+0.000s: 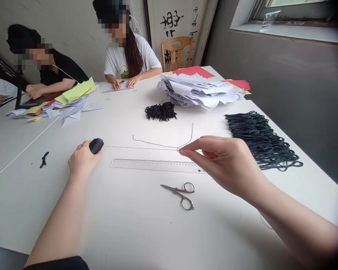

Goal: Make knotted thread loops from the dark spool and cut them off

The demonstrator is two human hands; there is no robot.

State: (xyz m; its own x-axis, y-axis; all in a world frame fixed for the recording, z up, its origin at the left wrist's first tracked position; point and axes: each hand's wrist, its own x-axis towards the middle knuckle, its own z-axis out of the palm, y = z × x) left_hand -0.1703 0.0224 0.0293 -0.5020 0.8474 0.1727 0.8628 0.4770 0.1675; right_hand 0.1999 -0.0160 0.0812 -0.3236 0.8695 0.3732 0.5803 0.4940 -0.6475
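My left hand (83, 159) rests on the white table (39, 210), shut on a black thread spool (96, 146). A thin dark thread (163, 144) runs from the spool across the table to my right hand (222, 165), whose thumb and forefinger pinch it. A loose length of the thread curves up and back from that pinch. Just below the thread lies a clear plastic ruler (154, 165), its right end beneath my right hand. Small steel scissors (180, 195) lie closed below the ruler. To the right of my right hand lies a wide bundle of dark elastic loops (261, 140).
A smaller black loop bundle (161, 111) lies ahead, beside a tall stack of white and red paper (199, 90). Another paper pile (70, 101) sits at left, near a small black scrap (44, 159). Two co-workers (129, 56) sit across the table, with a wooden chair (176, 52) behind.
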